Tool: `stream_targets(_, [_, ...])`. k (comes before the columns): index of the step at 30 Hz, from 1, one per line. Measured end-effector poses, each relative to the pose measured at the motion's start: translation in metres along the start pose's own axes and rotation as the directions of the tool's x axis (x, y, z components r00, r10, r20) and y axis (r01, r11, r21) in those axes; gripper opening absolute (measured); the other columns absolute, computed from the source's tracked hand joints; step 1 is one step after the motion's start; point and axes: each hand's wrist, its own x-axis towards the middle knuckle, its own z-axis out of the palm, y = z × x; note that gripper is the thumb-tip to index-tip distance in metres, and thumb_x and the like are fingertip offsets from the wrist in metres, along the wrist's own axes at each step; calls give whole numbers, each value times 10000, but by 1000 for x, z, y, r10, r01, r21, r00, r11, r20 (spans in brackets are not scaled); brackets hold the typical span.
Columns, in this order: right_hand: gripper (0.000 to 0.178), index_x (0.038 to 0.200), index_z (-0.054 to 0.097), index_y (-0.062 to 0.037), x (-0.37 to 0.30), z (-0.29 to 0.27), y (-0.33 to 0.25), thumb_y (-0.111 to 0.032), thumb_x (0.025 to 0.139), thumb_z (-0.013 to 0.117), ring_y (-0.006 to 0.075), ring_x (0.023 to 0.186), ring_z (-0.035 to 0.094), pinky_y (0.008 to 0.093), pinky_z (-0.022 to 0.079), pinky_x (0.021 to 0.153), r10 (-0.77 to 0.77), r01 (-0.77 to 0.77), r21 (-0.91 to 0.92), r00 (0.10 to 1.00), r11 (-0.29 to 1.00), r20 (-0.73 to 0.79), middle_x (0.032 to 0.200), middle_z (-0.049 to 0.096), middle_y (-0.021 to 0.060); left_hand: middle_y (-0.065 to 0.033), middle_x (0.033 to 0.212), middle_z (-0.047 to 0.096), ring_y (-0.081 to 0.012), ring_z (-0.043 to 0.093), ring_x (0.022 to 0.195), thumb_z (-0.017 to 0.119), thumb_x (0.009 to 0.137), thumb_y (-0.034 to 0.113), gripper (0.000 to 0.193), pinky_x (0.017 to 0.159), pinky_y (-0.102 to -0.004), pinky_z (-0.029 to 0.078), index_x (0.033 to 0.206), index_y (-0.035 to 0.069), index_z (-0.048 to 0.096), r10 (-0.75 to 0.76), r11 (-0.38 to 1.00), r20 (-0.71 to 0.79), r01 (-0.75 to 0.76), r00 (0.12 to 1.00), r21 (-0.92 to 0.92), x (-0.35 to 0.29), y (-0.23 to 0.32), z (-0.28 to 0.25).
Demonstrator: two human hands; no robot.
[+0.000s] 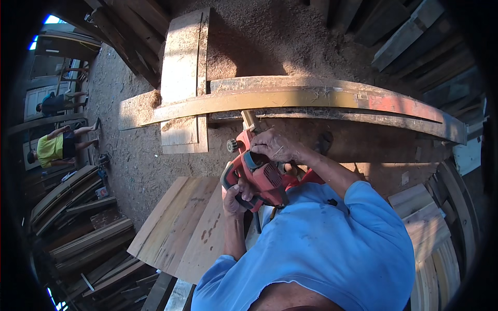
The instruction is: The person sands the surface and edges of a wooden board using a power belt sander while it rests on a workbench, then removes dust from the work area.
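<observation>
A red and black electric planer (265,179) is tilted up close against the front of my blue shirt. My left hand (237,199) is wrapped round its dark handle. My right hand (273,146) is at the far end of the tool's body, fingers bent and closed against a dark opening; what they pinch is hidden. A round black knob (232,145) sticks out at the planer's left side. Just beyond the tool runs a long yellowish plank (290,99) with a red-painted stretch, bits of shavings lying on it.
Wide boards (181,67) lie crosswise under the plank's left part. Pale planks (192,223) rest at my lower left, stacked timber (93,241) beyond them. Sawdust (249,41) covers the ground. Two people, one in a yellow shirt (50,149), are at the far left.
</observation>
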Motion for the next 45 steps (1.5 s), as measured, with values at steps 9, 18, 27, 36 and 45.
stream_targets(9, [189, 1027, 763, -16, -129, -117, 92, -135, 1012, 618, 67, 712, 611, 243, 504, 659, 292, -80, 311, 616, 947, -732, 792, 690, 8, -28, 749, 526, -162, 506, 672, 631, 987, 259, 201, 726, -348, 455, 930, 109, 511, -161, 980, -33, 156, 986, -119, -7, -9, -28])
stream_targets(18, [269, 1163, 752, -8, -343, -219, 219, -168, 1007, 602, 263, 799, 733, 401, 571, 746, -90, -582, 76, -252, 810, -964, 909, 770, 139, -59, 879, 609, -169, 585, 718, 633, 962, 109, 103, 640, -333, 504, 986, 15, 596, -69, 974, -223, 17, 972, -227, -13, -18, -40])
stream_targets(27, [374, 1357, 625, -135, -305, -280, 247, -196, 991, 577, 372, 1183, 661, 504, 524, 1007, 253, -996, -69, 82, 61, -964, 1267, 691, 135, -42, 805, 644, -165, 582, 677, 634, 900, 111, 67, 621, -334, 509, 864, 56, 625, -79, 992, -471, 21, 879, -128, 0, -63, -43])
stream_targets(36, [576, 1516, 449, -80, -306, -260, 260, -230, 978, 588, 445, 1217, 636, 515, 531, 997, 424, -985, -124, 163, 117, -891, 1362, 620, 241, -69, 783, 582, -182, 591, 617, 638, 899, 54, 110, 540, -348, 532, 963, 55, 549, -34, 998, -597, 0, 802, -57, 60, -112, -13])
stream_targets(45, [414, 1295, 614, 34, -80, -20, 59, -240, 985, 630, 381, 988, 745, 468, 576, 903, 413, -409, -163, 911, 898, -12, 1045, 747, 241, -92, 861, 613, -230, 684, 665, 630, 993, 305, 272, 563, -404, 613, 1126, 119, 483, -68, 987, -598, -34, 798, -157, 85, -164, -27])
